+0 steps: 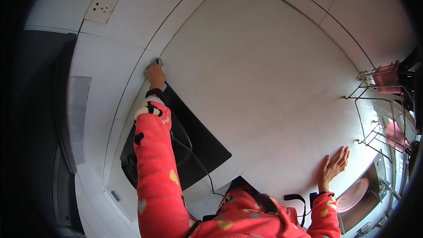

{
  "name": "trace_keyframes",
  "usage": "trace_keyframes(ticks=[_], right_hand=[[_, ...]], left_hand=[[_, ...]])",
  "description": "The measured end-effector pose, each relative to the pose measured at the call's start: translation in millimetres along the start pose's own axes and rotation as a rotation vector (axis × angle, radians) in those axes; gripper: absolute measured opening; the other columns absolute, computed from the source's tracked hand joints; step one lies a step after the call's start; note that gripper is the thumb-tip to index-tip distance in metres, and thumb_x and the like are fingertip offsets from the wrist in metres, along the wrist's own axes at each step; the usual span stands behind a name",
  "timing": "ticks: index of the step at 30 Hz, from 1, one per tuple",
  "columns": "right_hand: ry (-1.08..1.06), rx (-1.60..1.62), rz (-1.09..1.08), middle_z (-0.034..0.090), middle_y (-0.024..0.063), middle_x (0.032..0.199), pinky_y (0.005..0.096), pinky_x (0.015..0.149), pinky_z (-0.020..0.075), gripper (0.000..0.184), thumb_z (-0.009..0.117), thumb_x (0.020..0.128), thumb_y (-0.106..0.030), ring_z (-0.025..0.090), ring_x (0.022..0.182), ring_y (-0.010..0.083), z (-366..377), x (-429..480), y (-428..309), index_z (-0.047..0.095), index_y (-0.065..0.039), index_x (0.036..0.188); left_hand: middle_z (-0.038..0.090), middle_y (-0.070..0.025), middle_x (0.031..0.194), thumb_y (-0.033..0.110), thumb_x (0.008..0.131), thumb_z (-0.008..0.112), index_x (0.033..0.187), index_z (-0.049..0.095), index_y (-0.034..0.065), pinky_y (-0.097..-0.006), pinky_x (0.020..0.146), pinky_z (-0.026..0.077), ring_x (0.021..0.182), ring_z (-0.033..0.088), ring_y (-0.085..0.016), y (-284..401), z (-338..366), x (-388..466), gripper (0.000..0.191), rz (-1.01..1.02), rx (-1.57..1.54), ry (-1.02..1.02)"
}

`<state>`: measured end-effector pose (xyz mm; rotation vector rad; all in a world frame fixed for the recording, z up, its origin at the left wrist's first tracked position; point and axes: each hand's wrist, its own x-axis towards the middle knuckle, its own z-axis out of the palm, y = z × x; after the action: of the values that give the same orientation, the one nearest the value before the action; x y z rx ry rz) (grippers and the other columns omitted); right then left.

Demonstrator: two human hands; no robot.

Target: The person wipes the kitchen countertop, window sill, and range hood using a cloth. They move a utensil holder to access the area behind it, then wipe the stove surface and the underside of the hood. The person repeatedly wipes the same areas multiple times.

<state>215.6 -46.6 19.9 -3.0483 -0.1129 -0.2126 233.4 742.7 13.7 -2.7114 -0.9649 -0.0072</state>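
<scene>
My left hand [155, 76] reaches far out to the back left edge of the white countertop [264, 72]. Its fingers are closed on a greyish scrubber [154, 62], perhaps steel wool, pressed where the counter meets the tiled wall [132, 43]. Below that forearm lies a flat black appliance [205, 152] with a cord, partly hidden by the red sleeve [155, 158]. My right hand [333, 168] rests palm down on the counter at the right, fingers spread and holding nothing.
A wire rack [360, 105] with pink containers [386, 79] stands at the right. Nearer, a pink basin [353, 195] sits in a metal sink [375, 185] with a tap. Wall sockets [100, 7] are at upper left. A dark panelled unit [43, 122] borders the far left.
</scene>
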Motion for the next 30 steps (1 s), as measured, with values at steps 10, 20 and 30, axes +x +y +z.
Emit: trace_keyframes(ticks=[10,20,30], right_hand=[[0.012,-0.008,0.020,0.026,0.0108,0.160,0.0536,0.118,0.0117,0.067,0.044,0.097,-0.043,0.019,0.149,0.0319,1,-2,2,0.029,-0.012,0.154],[0.059,0.019,0.050,0.025,0.0090,0.160,0.0544,0.118,0.0118,0.069,0.051,0.095,-0.042,0.018,0.149,0.0307,10,-7,7,0.029,-0.015,0.154],[0.089,0.050,0.064,0.026,0.0112,0.160,0.0567,0.117,0.0120,0.068,0.050,0.096,-0.045,0.017,0.149,0.0308,19,-11,12,0.031,-0.012,0.153]], left_hand=[[0.069,-0.0202,0.088,0.005,0.075,0.067,0.078,0.071,0.0028,-0.0479,0.082,0.049,0.089,0.065,-0.037,24,-52,-21,0.006,0.501,0.157,-0.051],[0.069,-0.0207,0.090,0.004,0.074,0.063,0.083,0.069,0.0008,-0.0481,0.079,0.054,0.089,0.066,-0.038,68,-75,-105,0.011,0.560,0.046,-0.186],[0.068,-0.0195,0.087,0.002,0.070,0.061,0.078,0.067,0.0001,-0.0474,0.079,0.052,0.087,0.064,-0.038,128,-90,-229,0.011,0.708,-0.209,-0.035]])
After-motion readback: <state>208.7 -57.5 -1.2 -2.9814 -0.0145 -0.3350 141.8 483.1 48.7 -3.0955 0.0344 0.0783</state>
